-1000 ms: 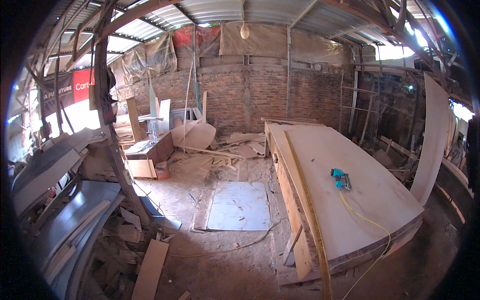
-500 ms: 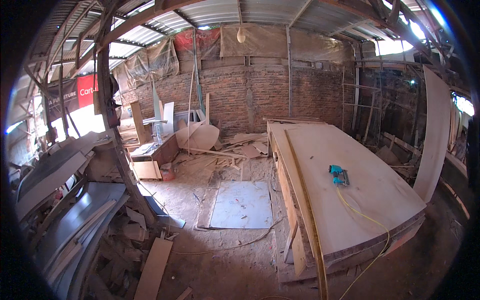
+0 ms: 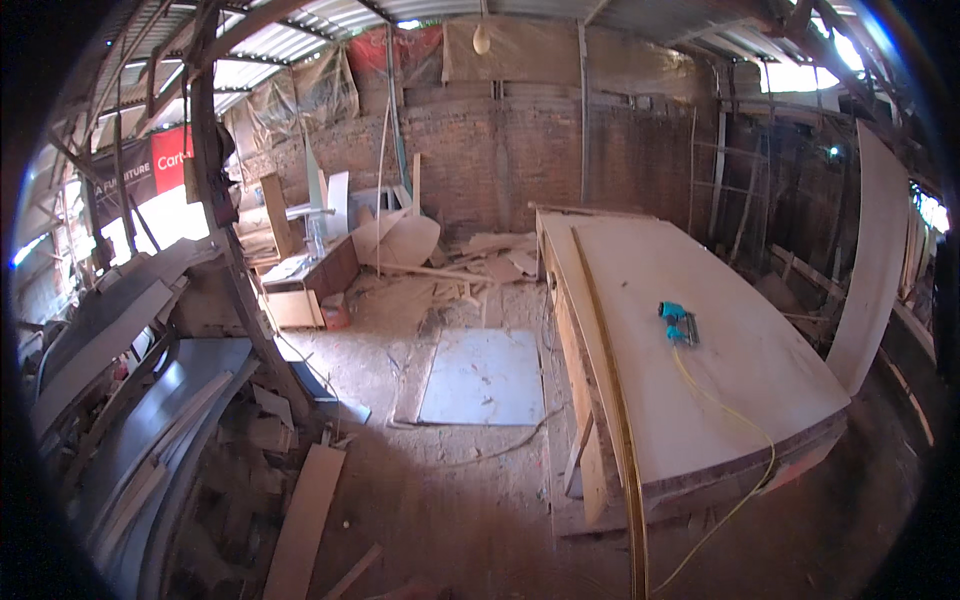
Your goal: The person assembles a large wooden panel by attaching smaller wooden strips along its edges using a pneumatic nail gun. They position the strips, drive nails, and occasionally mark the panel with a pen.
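Neither hand shows in the head view, so their grip cannot be told; the blue power tool [image 3: 678, 322] lies ahead and to the right on the plywood sheet [image 3: 700, 340], its yellow cord [image 3: 735, 420] trailing over the near edge.

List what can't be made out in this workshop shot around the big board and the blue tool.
- Both hands: not in the head view at all.
- Blue power tool: too small to tell its type.
- Yellow cord: its far end drops behind the large plywood sheet's edge and runs toward the frame's lower edge.
- Support under the sheet: mostly hidden by the sheet itself.
- Stacked panels: left ends lost in the dark fisheye rim.
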Demonstrator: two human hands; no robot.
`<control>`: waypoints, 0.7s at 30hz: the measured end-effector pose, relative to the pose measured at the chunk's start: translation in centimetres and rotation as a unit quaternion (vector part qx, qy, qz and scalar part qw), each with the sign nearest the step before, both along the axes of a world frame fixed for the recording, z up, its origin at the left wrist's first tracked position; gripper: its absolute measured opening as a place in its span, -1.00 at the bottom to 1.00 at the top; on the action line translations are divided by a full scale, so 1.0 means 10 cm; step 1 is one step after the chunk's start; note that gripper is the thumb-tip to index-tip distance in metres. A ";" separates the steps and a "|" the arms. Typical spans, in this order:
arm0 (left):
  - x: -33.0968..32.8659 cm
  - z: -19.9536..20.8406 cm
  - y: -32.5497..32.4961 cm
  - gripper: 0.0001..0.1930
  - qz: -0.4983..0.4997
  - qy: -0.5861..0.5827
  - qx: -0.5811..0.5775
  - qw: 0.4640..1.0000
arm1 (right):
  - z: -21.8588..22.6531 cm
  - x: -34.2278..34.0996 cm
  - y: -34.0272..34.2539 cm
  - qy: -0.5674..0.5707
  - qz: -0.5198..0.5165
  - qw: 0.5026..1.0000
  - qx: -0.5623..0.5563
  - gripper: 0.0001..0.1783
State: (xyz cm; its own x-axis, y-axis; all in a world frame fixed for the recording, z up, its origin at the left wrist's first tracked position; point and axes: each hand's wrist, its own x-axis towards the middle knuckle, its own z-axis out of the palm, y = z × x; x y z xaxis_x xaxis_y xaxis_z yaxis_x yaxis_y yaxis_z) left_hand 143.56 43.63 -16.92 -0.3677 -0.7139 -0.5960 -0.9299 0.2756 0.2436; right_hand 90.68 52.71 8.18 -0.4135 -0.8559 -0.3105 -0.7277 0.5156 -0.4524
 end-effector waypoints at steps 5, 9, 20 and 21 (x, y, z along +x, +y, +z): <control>-0.18 -0.04 0.37 -0.59 -0.100 -0.041 -0.012 0.994 | 0.26 0.09 -0.08 0.033 0.001 0.999 0.017 -0.49; -0.23 -0.17 0.49 -0.61 -0.106 -0.003 -0.031 0.994 | 0.02 0.09 -0.12 0.057 0.015 0.996 -0.060 -0.49; -0.12 -0.65 0.56 -0.44 -0.056 0.125 0.009 0.991 | 0.19 0.15 -0.14 0.018 -0.001 0.995 -0.099 -0.46; -0.13 -0.70 0.56 -0.45 -0.014 0.113 0.038 0.993 | 0.24 0.18 -0.14 0.020 -0.001 0.995 -0.100 -0.46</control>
